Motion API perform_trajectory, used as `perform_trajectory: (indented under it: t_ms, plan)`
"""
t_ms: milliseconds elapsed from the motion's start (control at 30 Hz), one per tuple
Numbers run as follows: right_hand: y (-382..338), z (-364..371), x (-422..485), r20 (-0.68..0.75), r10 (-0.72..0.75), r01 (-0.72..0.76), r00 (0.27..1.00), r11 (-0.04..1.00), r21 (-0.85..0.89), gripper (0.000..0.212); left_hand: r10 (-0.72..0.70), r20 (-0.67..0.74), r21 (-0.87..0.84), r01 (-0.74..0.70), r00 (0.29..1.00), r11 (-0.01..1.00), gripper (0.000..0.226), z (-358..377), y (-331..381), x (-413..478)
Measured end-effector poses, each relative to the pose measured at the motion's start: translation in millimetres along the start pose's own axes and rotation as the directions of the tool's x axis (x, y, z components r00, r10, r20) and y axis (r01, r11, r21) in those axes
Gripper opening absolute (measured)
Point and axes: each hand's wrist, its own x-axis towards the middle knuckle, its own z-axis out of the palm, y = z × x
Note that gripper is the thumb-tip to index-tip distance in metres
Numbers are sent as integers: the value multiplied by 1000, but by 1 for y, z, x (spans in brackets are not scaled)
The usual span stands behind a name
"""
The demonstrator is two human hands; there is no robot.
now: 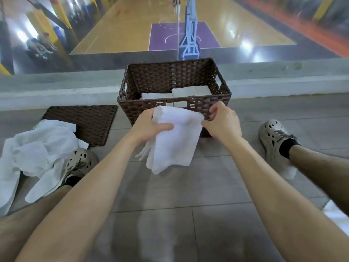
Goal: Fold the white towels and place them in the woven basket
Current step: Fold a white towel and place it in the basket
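- Head view: the left hand [149,127] grips the upper left edge of a white towel [175,142]. Its thumb lies across the front of the cloth and its fingers are hidden behind.
- The right hand [221,120] pinches the towel's upper right edge, fingers curled over the cloth.
- The towel hangs between the 2 hands, partly folded. Its lower end is loose above the tiled floor [170,195].
- Just beyond both hands stands the woven basket [170,76], dark brown and open at the top. The right hand's fingers are close against its front rim; whether they touch it cannot be told.
- Inside the basket, beyond the hands, 2 folded towels [190,91] lie side by side.
- Left of the left hand, a flat woven panel [94,121] lies on the floor near the basket's left wall.
- Farther left and nearer the person, a pile of unfolded towels [34,152] overlaps the panel's near corner and reaches the left shoe [79,163].
- Right of the right hand is the right shoe [272,135], with a piece of white cloth [289,170] on the floor under that leg.
- Beyond the basket runs a concrete ledge [56,87], and past it a basketball court [132,25], blurred.
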Motion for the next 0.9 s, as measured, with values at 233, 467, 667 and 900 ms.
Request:
perform_trajectory:
  t_ms: [233,467,667,900]
  plan:
    - [-9,0,-35,434,-169,-31,885,908,417,45,-86,-275,-30,81,957,996,60,4,31,-5]
    - [-60,2,-93,303,-278,284,911,958,25,108,-234,-367,-209,166,900,964,50,-5,73,-15]
    - [-85,9,-100,-108,-366,344,924,921,-184,83,-189,-416,-205,111,890,972,43,-14,124,-36]
    - [-71,-72,-71,21,-158,95,987,692,716,52,-123,-400,-325,-15,908,946,83,-66,130,-65]
